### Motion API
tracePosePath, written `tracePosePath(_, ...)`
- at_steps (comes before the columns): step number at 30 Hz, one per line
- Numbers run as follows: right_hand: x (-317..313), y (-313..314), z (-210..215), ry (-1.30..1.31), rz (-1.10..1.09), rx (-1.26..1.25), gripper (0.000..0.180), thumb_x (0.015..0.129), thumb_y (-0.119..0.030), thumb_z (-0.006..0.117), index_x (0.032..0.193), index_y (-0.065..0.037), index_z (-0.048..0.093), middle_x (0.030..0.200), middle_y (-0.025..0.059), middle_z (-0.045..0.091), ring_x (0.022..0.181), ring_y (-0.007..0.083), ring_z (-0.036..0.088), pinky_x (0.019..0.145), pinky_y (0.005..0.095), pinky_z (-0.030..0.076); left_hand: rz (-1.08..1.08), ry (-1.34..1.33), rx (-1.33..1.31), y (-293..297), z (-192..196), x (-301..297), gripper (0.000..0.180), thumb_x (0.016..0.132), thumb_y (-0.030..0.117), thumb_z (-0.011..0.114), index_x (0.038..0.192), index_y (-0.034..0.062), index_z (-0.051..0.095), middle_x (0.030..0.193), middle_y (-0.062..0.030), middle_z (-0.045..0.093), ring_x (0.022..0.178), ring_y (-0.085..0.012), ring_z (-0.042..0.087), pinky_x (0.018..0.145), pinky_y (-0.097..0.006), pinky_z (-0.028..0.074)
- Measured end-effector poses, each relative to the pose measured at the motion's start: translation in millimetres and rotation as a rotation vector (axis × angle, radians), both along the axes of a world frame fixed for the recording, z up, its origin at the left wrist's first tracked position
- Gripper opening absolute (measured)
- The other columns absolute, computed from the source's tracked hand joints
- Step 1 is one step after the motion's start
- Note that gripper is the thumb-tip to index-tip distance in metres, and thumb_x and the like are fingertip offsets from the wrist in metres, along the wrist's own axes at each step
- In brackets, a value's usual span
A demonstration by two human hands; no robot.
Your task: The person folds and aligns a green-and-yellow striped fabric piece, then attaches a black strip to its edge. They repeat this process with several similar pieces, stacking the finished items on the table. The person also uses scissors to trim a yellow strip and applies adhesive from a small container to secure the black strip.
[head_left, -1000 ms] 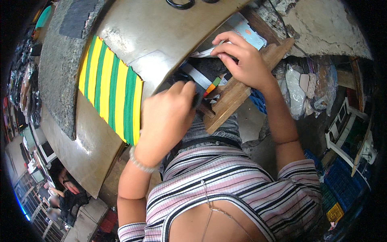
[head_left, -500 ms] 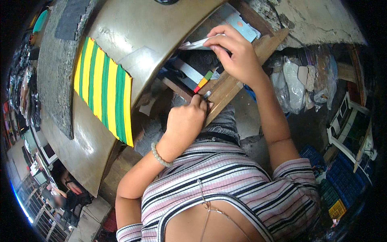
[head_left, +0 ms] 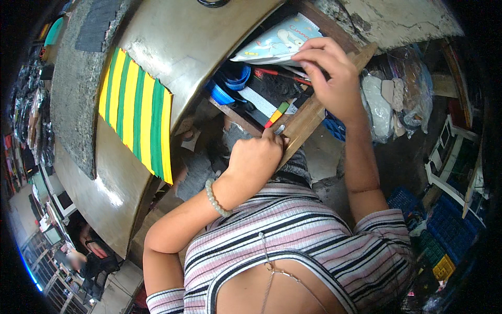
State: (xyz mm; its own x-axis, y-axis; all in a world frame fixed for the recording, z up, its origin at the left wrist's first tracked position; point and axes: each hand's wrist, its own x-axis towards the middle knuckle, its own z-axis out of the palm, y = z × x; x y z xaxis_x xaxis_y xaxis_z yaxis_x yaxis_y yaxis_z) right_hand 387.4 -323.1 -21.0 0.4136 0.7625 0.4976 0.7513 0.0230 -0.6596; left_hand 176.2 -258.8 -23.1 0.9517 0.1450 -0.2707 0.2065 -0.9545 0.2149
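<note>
A wooden drawer (head_left: 308, 123) stands pulled out from under the metal worktop (head_left: 172, 42). My left hand (head_left: 256, 162), with a beaded bracelet at its wrist, is closed over the drawer's near front corner. Over the drawer's far part, my right hand (head_left: 334, 78) pinches the edge of a light-blue printed pouch (head_left: 280, 43), which is tilted so its face shows. Inside the drawer lie a blue strap (head_left: 235, 78), a white ribbed strip (head_left: 259, 102), dark fuzzy material (head_left: 274, 83) and a small red, yellow and green piece (head_left: 277, 114) close to my left fingers.
On the worktop lies a yellow-and-green striped fabric piece (head_left: 138, 115), beside a rough grey slab (head_left: 73, 99). Clear plastic bags (head_left: 387, 104) hang right of the drawer. Blue crates (head_left: 455, 225) stand lower right. Another person (head_left: 78, 261) sits far off at lower left.
The drawer and my left hand have shifted right, uncovering more contents, including the blue strap. My right hand has moved right, and the pouch now shows its printed face.
</note>
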Motion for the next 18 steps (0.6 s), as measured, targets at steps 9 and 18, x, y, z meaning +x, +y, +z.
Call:
tracePosePath(9,7,-4,0,-0.009,-0.057,0.066,0.017,0.084,0.005,0.064,0.097,-0.003,0.072,0.099,0.0107,0.065,0.094,0.0243,0.066,0.084,0.0325,0.052,0.278,0.068,0.194,64,20,-13,0.047,0.095,0.019,0.060,0.140,0.0122,0.051,0.142,-0.0124,0.052,0.072,-0.0308,0.071,0.061,-0.041,0.058)
tracePosePath(18,24,-9,-8,0.134,-0.166,0.210,0.012,0.088,0.000,0.068,0.097,-0.004,0.074,0.102,0.0089,0.068,0.096,0.0184,0.065,0.084,0.0289,0.050,0.259,-0.097,0.025,76,17,-34,0.055,0.086,0.006,0.062,0.139,0.0164,0.053,0.145,-0.0067,0.050,0.074,-0.0307,0.071,0.065,-0.039,0.058)
